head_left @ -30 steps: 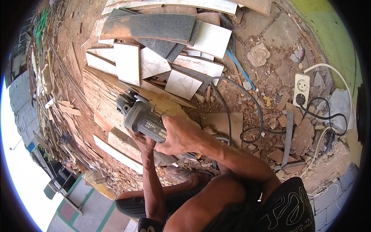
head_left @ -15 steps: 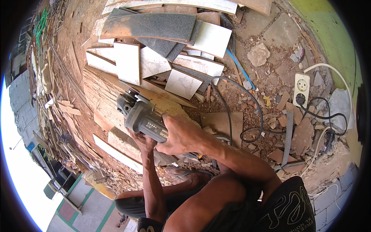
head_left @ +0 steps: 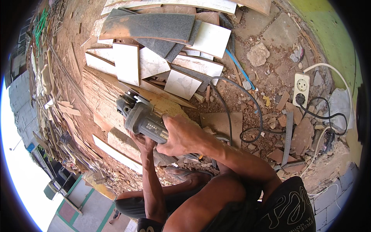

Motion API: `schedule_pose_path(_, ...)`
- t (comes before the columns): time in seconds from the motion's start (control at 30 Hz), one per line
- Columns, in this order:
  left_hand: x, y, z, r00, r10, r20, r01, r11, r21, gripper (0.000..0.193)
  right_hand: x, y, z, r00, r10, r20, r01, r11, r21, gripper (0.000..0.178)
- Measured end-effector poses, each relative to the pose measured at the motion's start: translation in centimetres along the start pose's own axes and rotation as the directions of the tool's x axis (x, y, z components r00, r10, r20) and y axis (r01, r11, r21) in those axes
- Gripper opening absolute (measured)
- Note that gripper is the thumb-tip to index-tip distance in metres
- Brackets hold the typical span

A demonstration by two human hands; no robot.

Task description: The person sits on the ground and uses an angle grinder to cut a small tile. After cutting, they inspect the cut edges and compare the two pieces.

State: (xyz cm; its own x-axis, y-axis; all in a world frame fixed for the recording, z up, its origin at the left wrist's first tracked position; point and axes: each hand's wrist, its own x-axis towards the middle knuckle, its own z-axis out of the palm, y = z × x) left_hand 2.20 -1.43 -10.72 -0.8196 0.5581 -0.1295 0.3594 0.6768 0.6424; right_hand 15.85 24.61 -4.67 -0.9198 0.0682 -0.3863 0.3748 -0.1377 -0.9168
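Note:
A dark grey angle grinder point(head_left: 148, 124) points up and to the left, its cutting disc point(head_left: 140, 98) and guard at the far end. From the right, my right hand point(head_left: 179, 135) wraps around the rear of its body. My left hand point(head_left: 142, 141) is closed on the underside near the grinder's head; the tool partly hides those fingers. Beneath the disc lies a dusty, pale wooden block or board point(head_left: 102, 91). Just past the head, a white tile piece point(head_left: 126, 63) leans among other cut tiles. I cannot tell whether the disc touches anything.
Cut white and dark grey tiles point(head_left: 154, 27) are heaped ahead. A black cord point(head_left: 259, 112) loops across rubble to a white socket strip point(head_left: 300, 88) at right. A metal ruler point(head_left: 288, 135) lies nearby. Wood scraps point(head_left: 58, 127) line the left. My sandalled foot point(head_left: 193, 176) is below the grinder.
Both hands keep their hold on the angle grinder, which has hardly moved. The view has shifted very slightly. A small blurred shape at the lower left has moved a little leftward.

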Motion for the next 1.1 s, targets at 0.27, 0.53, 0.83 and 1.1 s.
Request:
schedule_pose_path(0.27, -0.2, 0.2, 0.5, 0.998, 0.004, -0.068, -0.007, 0.999, -0.05, 0.066, -0.1, 0.1, -0.1, 1.0, -0.008, 0.017, 0.008, 1.0, 0.011, 0.047)
schedule_pose_path(0.53, 0.1, 1.7, 0.4, 0.999, -0.003, -0.044, 0.003, 1.0, 0.006, 0.063, -0.3, 0.1, 0.1, 0.999, -0.028, -0.017, 0.028, 1.0, 0.0, 0.046)
schedule_pose_path(0.83, 0.4, 1.9, 0.4, 0.999, 0.027, -0.033, -0.027, 0.999, -0.03, 0.063, -0.5, 0.2, 0.1, 0.999, -0.033, -0.04, 0.033, 0.999, 0.004, 0.046)
schedule_pose_path(1.1, 0.6, 2.9, 0.6, 0.998, 0.053, -0.032, -0.052, 0.998, 0.021, 0.057, -0.5, 0.1, -0.1, 1.0, -0.006, -0.015, 0.006, 1.0, -0.003, 0.047)
